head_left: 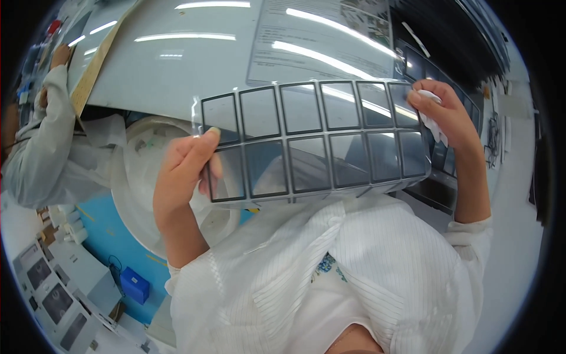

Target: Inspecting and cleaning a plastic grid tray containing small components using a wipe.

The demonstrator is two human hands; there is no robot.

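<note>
A clear plastic tray (288, 137) with two rows of black-edged, glass-like rectangular panels is held up in front of my body. It sits slightly tilted over the table's near edge. My left hand (186, 171) grips its left end, thumb on top and fingers underneath. At the far right corner, my right hand (442, 112) pinches the tray between thumb and fingers. A crumpled white cloth (435, 123) is also tucked in that right hand, partly hidden by it.
A pale worktable (177, 65) has a printed sheet (321, 44) under a clear cover. To the right are dark trays (439, 177). A large white bin (127, 206) stands at left below the table. Beyond it, a co-worker's sleeve (44, 141) shows. A blue box (134, 285) lies lower left.
</note>
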